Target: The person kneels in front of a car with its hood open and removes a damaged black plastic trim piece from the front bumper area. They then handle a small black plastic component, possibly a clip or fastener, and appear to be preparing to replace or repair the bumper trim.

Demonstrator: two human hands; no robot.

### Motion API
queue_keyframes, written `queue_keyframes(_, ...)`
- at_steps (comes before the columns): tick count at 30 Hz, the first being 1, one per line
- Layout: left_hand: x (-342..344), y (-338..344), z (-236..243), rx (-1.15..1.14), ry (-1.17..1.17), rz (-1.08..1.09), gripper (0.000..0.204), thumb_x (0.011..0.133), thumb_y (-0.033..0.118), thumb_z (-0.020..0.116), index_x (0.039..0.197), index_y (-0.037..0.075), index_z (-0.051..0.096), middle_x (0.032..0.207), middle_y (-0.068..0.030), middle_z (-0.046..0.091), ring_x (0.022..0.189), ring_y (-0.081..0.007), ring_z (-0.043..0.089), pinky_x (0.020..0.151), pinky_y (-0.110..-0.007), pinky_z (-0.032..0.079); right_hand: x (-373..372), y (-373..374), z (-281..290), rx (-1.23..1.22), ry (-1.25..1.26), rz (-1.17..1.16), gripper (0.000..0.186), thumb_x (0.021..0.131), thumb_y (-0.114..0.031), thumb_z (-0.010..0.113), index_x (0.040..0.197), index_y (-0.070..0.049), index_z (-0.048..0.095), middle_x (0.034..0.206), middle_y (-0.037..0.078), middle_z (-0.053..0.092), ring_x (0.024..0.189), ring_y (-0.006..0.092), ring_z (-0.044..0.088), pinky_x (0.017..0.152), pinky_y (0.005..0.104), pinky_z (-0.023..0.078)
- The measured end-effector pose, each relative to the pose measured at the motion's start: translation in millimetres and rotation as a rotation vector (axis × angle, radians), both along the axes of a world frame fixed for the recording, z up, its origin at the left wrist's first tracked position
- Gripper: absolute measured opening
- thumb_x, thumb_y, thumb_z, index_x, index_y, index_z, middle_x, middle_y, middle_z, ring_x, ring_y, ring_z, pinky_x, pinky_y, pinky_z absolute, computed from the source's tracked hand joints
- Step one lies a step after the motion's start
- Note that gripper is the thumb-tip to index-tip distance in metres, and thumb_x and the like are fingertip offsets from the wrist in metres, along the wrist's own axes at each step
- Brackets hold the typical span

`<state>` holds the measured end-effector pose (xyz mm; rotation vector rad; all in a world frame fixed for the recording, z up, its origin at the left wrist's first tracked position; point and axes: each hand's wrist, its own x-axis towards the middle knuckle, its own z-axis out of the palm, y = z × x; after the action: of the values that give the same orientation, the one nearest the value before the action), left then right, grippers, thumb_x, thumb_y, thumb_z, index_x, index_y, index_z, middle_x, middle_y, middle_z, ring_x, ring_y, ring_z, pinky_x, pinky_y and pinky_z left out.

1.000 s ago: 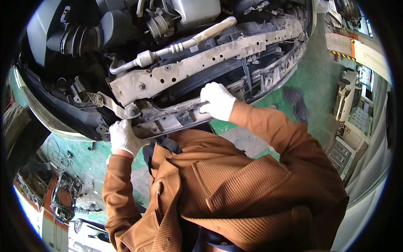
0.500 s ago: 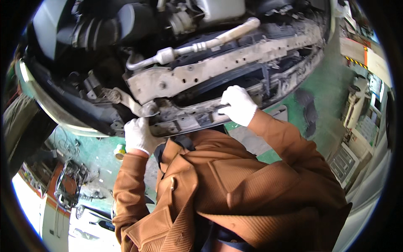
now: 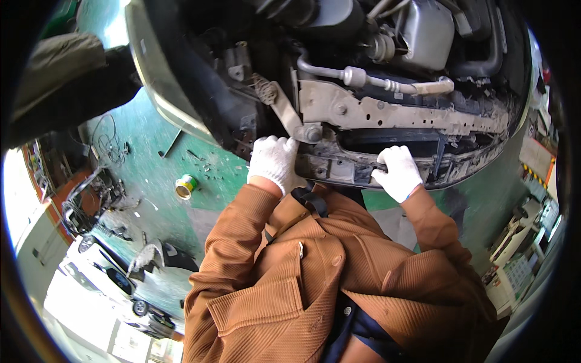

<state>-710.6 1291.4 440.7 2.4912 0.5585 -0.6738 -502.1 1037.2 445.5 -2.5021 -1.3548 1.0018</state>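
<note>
My left hand [image 3: 272,162], in a white knit glove, has its fingers curled over the left end of a car's dark front bumper [image 3: 351,175]. Further right along the same edge, my right hand [image 3: 397,173], gloved alike, grips it with fingers bent over the top. The fingertips of both hands are partly hidden. Just behind the bumper runs a dirty beige crossbar [image 3: 417,117] with holes. A metal bracket [image 3: 287,112] with a bolt slants down close to my left hand. Above the crossbar lies a silver pipe [image 3: 375,81].
Engine parts, among them a silver metal cover [image 3: 425,35], fill the bay. On the green floor at left are a small can [image 3: 185,186], scattered bits and a heap of cables [image 3: 91,202]. An olive and black fabric-like thing [image 3: 66,66] juts in at upper left. White cars stand lower left.
The view has swung left, so car and hands appear further right. More floor shows at left. Both hands stay on the bumper.
</note>
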Motion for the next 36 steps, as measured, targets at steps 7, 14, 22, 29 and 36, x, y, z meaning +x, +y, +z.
queue_keyframes(7,-16.5,1.6,-2.7,-0.052,-0.046,0.019,0.063,0.069,0.034,0.09,0.12,0.007,0.065,0.101,-0.0085,0.075,0.1,-0.0287,0.071,0.088,-0.042,0.052,-5.1,-16.6,-16.0,0.079,0.003,0.028,0.029,0.068,-0.011,0.085,0.087,-0.007,0.063,0.087,0.013,0.059,0.09,0.0373,0.054,0.081,0.0461,0.047)
queue_keyframes(14,-40.6,-12.2,-27.2,-0.011,-0.302,0.119,0.06,0.076,0.033,0.085,0.125,0.007,0.063,0.103,-0.0069,0.071,0.1,-0.0264,0.068,0.089,-0.04,0.049,-35.8,22.8,13.1,0.13,-0.076,0.218,0.031,0.077,-0.009,0.081,0.105,-0.005,0.067,0.102,0.015,0.066,0.098,0.0355,0.061,0.089,0.0447,0.05)
queue_keyframes(22,-81.3,-10.5,-49.5,-0.14,-0.948,0.312,0.043,0.084,0.01,0.068,0.125,-0.002,0.062,0.111,-0.0145,0.068,0.112,-0.0331,0.062,0.113,-0.044,0.041,-141.1,137.0,3.7,0.132,-0.139,0.36,0.075,0.068,-0.019,0.084,0.135,-0.002,0.057,0.117,0.021,0.06,0.111,0.042,0.056,0.101,0.0492,0.045)
queue_keyframes(29,-190.0,65.7,-123.2,-0.174,-1.142,0.783,0.041,0.083,0.02,0.078,0.12,0.004,0.067,0.112,-0.0159,0.07,0.108,-0.0377,0.066,0.096,-0.049,0.053,-179.3,150.9,3.4,0.069,-0.335,0.244,0.077,0.065,-0.031,0.093,0.131,-0.006,0.063,0.11,0.021,0.055,0.105,0.0399,0.055,0.094,0.0474,0.048)
queue_keyframes(36,-201.7,130.2,-260.3,-0.193,-0.715,1.059,0.045,0.087,0.03,0.069,0.124,0.005,0.068,0.107,-0.0233,0.074,0.102,-0.0424,0.07,0.094,-0.049,0.055,-190.0,157.8,-3.6,0.05,-0.42,0.277,0.082,0.062,-0.031,0.094,0.133,-0.004,0.061,0.114,0.021,0.053,0.107,0.039,0.055,0.095,0.0475,0.048)
